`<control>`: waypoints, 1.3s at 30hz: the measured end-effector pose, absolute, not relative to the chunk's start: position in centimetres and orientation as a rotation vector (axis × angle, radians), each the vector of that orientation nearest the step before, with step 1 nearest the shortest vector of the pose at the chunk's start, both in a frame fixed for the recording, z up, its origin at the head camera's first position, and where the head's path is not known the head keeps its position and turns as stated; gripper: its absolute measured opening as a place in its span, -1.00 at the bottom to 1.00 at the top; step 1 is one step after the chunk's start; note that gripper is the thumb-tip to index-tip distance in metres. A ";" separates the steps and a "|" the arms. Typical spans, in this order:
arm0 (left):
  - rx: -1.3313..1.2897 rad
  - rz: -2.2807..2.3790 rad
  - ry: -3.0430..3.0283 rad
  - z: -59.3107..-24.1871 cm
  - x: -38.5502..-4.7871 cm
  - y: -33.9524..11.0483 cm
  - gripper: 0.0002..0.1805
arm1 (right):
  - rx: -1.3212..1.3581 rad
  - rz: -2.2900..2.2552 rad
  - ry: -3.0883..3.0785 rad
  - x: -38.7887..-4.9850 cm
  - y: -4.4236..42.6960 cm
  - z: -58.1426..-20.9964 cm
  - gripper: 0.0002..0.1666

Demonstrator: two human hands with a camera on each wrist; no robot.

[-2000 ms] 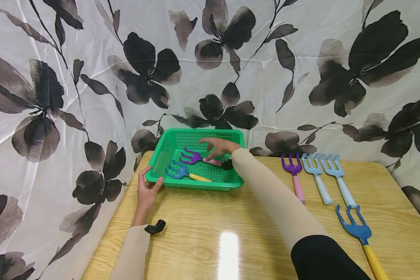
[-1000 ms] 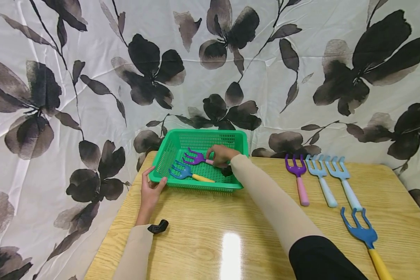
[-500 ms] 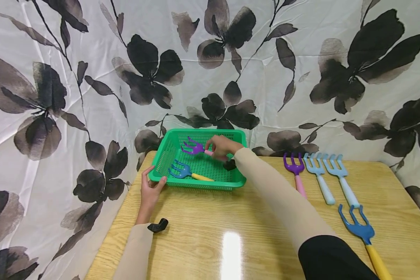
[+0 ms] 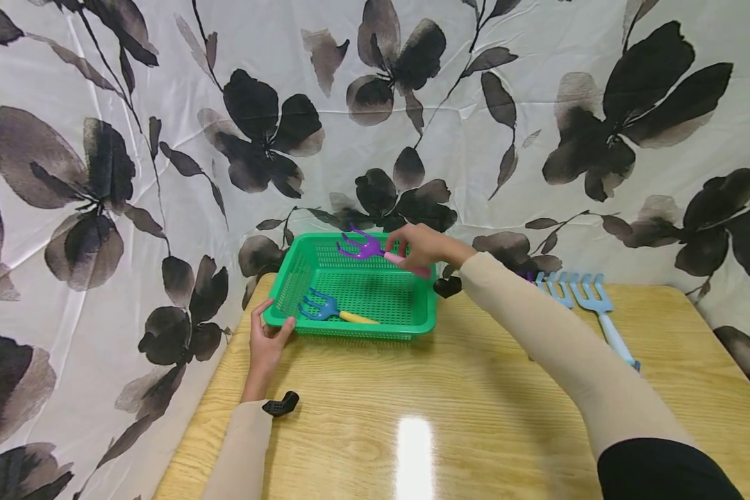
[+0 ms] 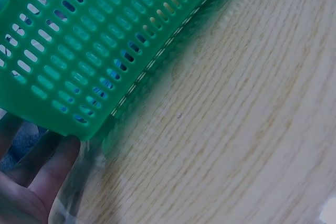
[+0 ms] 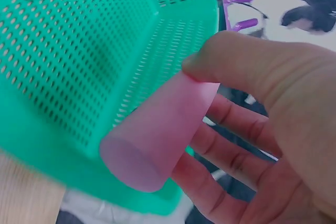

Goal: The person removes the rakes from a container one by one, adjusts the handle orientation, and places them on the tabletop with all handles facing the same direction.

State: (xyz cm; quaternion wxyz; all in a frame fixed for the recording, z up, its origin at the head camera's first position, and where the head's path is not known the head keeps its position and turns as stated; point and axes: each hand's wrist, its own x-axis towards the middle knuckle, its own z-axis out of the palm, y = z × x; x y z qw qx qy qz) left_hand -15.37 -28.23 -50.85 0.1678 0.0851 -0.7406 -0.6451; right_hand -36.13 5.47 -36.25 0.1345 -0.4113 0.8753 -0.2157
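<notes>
My right hand (image 4: 430,244) pinches the pink handle (image 6: 157,129) of a purple three-pronged hand rake (image 4: 367,248), held over the back right of a green plastic basket (image 4: 350,330). In the right wrist view the handle lies between thumb and fingers. A blue hand rake (image 4: 326,307) with a yellow handle lies inside the basket near its front. My left hand (image 4: 267,351) holds the basket's front left corner, thumb at the front rim and fingers along the left side. In the left wrist view its fingertips touch the green corner; part of that hand is out of frame.
Right of the basket, light blue hand rakes (image 4: 594,297) lie on the wooden table (image 4: 475,430). My right sleeve (image 4: 550,333) covers most of the other tools there. A floral cloth (image 4: 325,69) hangs behind and along the left side.
My right hand has taken the purple hand rake by its handle and lifted it off the basket floor, up and to the right. The left hand stays at the basket corner.
</notes>
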 end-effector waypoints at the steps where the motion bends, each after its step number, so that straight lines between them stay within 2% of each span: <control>1: 0.241 -1.832 -2.107 -50.8 -15.4 -28.2 -0.20 | -1.185 -0.640 2.540 -36.1 6.1 -36.0 -0.57; 12: 0.231 -1.831 -2.090 -51.0 -15.6 -28.0 -0.22 | -1.111 -0.829 2.523 -33.5 14.2 -35.4 -0.53; 18: 0.240 -1.839 -2.078 -50.9 -15.7 -27.8 -0.22 | -1.099 -0.850 2.609 -32.2 19.2 -35.8 -0.59; 22: 0.256 -1.867 -2.061 -50.8 -15.7 -27.6 -0.22 | -0.998 -0.862 2.671 -31.0 22.5 -36.3 -0.60; 32: 0.269 -1.874 -2.055 -50.7 -15.9 -27.5 -0.21 | -0.807 -0.872 2.763 -26.2 30.6 -39.1 -0.46; 39: 0.250 -1.867 -2.050 -51.1 -16.1 -27.6 -0.21 | -0.676 -0.852 2.841 -22.2 34.7 -42.1 -0.42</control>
